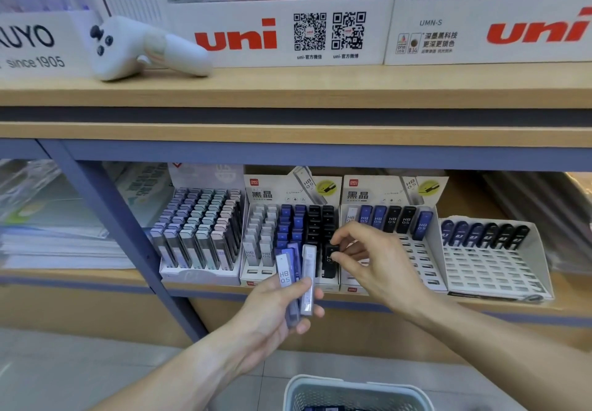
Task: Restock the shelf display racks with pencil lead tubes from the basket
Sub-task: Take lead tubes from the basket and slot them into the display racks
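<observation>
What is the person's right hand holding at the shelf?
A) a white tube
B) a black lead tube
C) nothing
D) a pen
B: the right hand pinches a black lead tube at the black column of the display rack, while the left hand holds the blue and clear tubes.

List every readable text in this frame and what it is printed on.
"uni": white pen display box
"UMN-S": right white display box
"since 1905": white sign
"HB 0.5": clear lead tube in left hand
"HB 0.5": black tubes in second white rack
QR captions, rack headers: too small.
</observation>
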Available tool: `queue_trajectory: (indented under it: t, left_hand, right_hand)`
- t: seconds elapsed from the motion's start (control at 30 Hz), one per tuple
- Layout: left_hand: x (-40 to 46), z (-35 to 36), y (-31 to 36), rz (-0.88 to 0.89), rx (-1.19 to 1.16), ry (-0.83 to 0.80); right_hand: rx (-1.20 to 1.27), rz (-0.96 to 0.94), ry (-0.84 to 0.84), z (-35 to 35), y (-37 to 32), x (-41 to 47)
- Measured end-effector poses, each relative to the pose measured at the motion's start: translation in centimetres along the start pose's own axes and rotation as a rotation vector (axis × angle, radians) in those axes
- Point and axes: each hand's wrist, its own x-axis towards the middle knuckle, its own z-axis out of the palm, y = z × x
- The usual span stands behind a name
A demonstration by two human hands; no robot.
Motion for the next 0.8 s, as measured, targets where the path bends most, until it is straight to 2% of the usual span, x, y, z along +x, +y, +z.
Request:
queue_trajectory:
  t: [0.33,0.8]
  left_hand:
    - [-0.2,0.6,0.1,0.028,-0.012,0.050]
    - [-0.2,0.4,0.3,0.061,-0.022,0.076]
  right_hand:
    - [-0.066,0.031,0.068,0.7,0.3,0.7]
    - [-0.201,-0.009,0.047,0.8,-0.4,0.7]
